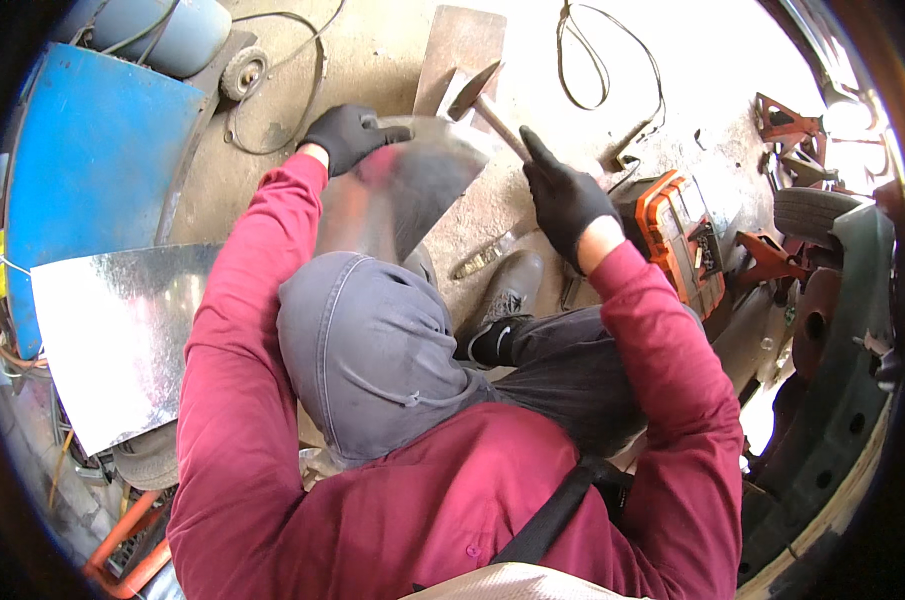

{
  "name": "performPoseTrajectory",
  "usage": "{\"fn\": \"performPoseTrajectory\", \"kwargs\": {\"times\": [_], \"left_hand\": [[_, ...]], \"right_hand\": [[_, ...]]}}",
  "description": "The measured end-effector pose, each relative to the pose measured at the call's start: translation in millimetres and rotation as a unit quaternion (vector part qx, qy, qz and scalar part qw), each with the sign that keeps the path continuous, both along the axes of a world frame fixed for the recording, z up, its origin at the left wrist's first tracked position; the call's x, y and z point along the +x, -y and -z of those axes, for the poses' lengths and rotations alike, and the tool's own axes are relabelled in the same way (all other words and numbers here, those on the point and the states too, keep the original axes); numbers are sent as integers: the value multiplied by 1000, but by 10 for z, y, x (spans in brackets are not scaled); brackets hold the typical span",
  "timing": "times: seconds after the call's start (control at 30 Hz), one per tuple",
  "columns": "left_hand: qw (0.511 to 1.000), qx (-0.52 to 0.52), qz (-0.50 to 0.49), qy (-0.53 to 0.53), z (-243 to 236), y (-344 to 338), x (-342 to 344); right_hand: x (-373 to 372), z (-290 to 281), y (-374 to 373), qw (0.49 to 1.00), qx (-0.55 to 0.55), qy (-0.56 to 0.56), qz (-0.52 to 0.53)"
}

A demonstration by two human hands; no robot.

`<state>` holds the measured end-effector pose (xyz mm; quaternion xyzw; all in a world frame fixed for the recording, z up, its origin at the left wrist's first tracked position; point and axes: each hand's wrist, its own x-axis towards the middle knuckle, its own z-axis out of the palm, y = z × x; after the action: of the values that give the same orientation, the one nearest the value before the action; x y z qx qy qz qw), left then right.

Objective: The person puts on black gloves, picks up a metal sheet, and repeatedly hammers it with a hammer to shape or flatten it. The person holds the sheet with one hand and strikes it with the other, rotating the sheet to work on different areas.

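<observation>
In a black glove, my left hand (347, 138) grips the far left edge of a curved, shiny piece of sheet metal (422, 185). My right hand (564, 195), gloved in black too, is closed round the handle of a hammer (502, 128), with a finger lying along it. The hammer's head is near the far edge of the sheet metal; whether they touch I cannot tell. Behind them a flat brown metal plate (462, 45) stands on a support, partly hidden by the hammer and the sheet. My knee in grey trousers covers the near end of the sheet.
An orange and black toolbox (672, 240) sits to the right, with red jack stands (790, 125) beyond it. Black cables (582, 80) lie on the concrete floor. On the left are a blue panel (102, 140), a bright metal sheet (122, 330) and a grey tank (177, 40).
</observation>
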<state>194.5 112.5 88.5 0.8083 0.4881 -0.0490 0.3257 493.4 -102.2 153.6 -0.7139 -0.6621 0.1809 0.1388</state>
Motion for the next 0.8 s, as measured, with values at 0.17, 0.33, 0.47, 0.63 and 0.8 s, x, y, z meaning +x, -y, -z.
{"fn": "performPoseTrajectory", "kwargs": {"times": [0.17,0.33,0.47,0.63,0.8], "left_hand": [[1000,9,-8,-11,131,-10,-75],[1000,2,-27,-9,68,-36,-41],[1000,-5,-21,-18,151,-25,-42],[999,-2,-31,14,98,-5,-75],[989,-13,-54,134,120,50,-241]], "right_hand": [[-156,-491,-104,988,111,-99,27],[-8,-393,-152,994,-99,43,32],[-30,-142,95,997,2,75,-22],[-144,-187,11,996,-59,48,-56],[-258,-143,150,996,-81,40,-14]]}}
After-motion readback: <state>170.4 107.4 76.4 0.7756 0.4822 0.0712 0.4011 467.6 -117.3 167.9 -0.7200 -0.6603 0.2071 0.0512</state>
